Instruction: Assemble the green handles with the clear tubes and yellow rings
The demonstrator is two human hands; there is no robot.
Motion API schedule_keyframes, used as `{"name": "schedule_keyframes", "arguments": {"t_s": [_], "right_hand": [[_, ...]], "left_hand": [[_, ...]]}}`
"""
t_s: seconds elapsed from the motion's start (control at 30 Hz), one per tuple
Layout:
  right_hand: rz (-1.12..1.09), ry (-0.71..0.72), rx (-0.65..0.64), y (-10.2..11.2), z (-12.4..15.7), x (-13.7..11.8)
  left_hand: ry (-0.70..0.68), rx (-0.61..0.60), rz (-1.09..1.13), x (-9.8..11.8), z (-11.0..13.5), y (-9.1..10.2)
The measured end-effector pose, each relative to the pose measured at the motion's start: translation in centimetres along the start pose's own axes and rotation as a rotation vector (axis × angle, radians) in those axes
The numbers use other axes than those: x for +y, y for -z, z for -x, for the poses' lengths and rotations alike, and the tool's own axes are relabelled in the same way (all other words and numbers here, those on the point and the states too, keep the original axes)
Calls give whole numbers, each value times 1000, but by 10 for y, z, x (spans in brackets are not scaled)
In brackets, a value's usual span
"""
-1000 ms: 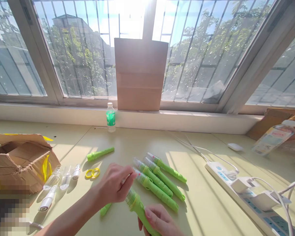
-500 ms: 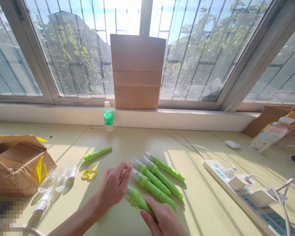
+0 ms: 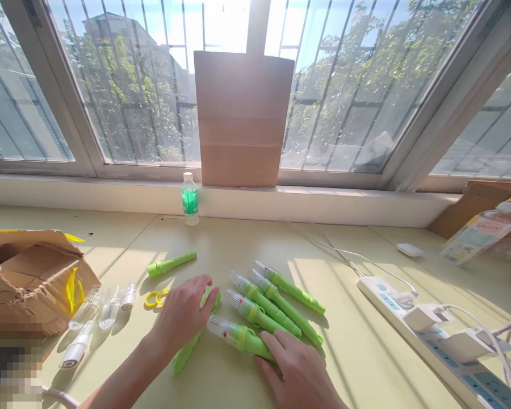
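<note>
My right hand (image 3: pixel 296 366) grips the lower end of a green plastic stick with a clear ribbed cap (image 3: pixel 243 339). The cap points up and to the left, with small red marks inside. Over a bare green handle (image 3: pixel 186 353), my left hand (image 3: pixel 189 307) has its thumb and fingers closed about the upper part; the palm hides its middle. Several capped green sticks (image 3: pixel 276 307) lie side by side just beyond my right hand. Another uncapped green handle (image 3: pixel 170 264) rests farther back, and yellow rings (image 3: pixel 151 300) lie beside my left hand.
At left, clear caps (image 3: pixel 109 309) and white cylindrical inserts (image 3: pixel 72 353) lie near an open cardboard box (image 3: pixel 23 301). A small bottle (image 3: pixel 190 199) stands by the sill. A white power strip (image 3: pixel 434 346) with plugs and cables runs along the right; a larger bottle (image 3: pixel 479 233) leans behind.
My left hand has moved slightly left and away from the capped stick, and a bare green handle now shows beneath it. The stick in my right hand has swung flatter, its clear cap now exposed.
</note>
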State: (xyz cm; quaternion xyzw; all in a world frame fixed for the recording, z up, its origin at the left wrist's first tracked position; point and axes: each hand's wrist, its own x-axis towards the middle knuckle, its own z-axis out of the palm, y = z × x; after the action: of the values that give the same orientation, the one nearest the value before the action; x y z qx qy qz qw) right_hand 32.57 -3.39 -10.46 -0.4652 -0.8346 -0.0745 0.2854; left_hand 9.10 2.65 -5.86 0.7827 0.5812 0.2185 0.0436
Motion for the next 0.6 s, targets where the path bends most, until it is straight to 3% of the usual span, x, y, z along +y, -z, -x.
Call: {"name": "schedule_keyframes", "arguments": {"t_s": [0.17,0.3,0.4,0.5,0.6], "right_hand": [[146,53,101,-3,3,-4],[267,66,180,-1,0,-4],[241,71,212,3,-1,-2],[83,110,238,7,-2,-3],[-118,154,230,5,0,-14]], "left_hand": [[113,-277,-77,-5,4,4],[165,-417,-49,-10,7,6],[155,-462,-47,-14,10,9],[128,-484,-45,-12,12,14],[196,-421,114,0,13,23]]}}
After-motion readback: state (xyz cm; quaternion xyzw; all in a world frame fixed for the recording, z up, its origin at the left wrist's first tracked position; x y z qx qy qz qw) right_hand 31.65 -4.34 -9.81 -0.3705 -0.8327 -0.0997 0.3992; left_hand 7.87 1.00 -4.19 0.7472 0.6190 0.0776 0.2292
